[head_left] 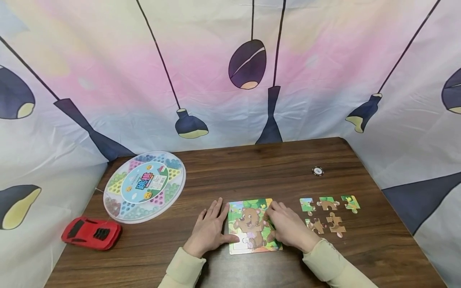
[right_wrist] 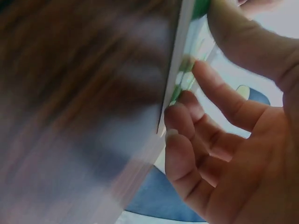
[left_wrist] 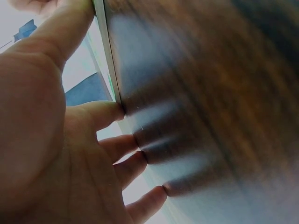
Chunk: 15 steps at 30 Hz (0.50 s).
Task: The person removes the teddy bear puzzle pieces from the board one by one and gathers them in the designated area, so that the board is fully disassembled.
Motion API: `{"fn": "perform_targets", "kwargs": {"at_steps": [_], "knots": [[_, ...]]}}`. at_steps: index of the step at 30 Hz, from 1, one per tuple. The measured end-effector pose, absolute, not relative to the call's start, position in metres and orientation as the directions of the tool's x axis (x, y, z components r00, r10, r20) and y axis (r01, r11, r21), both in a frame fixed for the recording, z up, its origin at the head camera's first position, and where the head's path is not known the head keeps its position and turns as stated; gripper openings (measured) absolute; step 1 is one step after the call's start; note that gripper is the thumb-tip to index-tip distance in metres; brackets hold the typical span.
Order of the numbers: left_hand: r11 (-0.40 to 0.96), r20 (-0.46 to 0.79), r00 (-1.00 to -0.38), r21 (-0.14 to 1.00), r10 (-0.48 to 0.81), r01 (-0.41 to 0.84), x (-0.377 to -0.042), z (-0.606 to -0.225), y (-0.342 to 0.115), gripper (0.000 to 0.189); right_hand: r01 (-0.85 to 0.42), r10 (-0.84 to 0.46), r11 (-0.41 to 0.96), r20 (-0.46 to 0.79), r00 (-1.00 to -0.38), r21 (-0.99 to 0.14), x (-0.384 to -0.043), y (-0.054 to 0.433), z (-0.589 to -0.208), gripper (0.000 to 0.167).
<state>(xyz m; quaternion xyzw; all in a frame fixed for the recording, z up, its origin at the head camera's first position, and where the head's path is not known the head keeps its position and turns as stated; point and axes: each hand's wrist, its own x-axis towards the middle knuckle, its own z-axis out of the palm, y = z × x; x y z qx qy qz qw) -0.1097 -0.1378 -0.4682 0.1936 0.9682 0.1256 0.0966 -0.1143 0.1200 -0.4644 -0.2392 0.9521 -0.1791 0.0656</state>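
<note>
A square jigsaw puzzle (head_left: 248, 222) with a brown cartoon bear lies on the table, a pale bare patch at its lower left. My left hand (head_left: 210, 230) rests flat at its left side, thumb over the lower-left part and fingers spread on the wood. In the left wrist view the fingertips (left_wrist: 156, 198) touch the tabletop along the puzzle's edge. My right hand (head_left: 288, 226) lies over the puzzle's right side. The right wrist view shows its index fingertip (right_wrist: 201, 70) and thumb touching the puzzle face, other fingers loosely bent; no loose piece shows between them.
Several loose jigsaw pieces (head_left: 327, 204) lie right of my right hand. A poker chip (head_left: 317, 171) sits farther back. At the left are a round Chinese checkers set (head_left: 173, 196) and a red toy car (head_left: 91, 233). A printed curtain (head_left: 216, 80) hangs behind the wooden table (head_left: 252, 168).
</note>
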Motion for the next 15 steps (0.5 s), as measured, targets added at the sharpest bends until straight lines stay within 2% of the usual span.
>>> {"fn": "perform_targets", "kwargs": {"at_steps": [5,15], "knots": [[0.894,-0.132,-0.907,0.275,0.400,0.354,-0.1102,-0.4698,-0.1377,0.103,-0.419,-0.481,0.819,-0.071,-0.874,-0.392,-0.1199,0.1207,-0.4641,0.056],[0.896,-0.137,-0.907,0.270,0.399,0.353,-0.1112,-0.4710,-0.1379,0.103,-0.382,-0.455,0.840,-0.115,-0.883,-0.386,-0.1186,0.1177,-0.4624,0.052]]}}
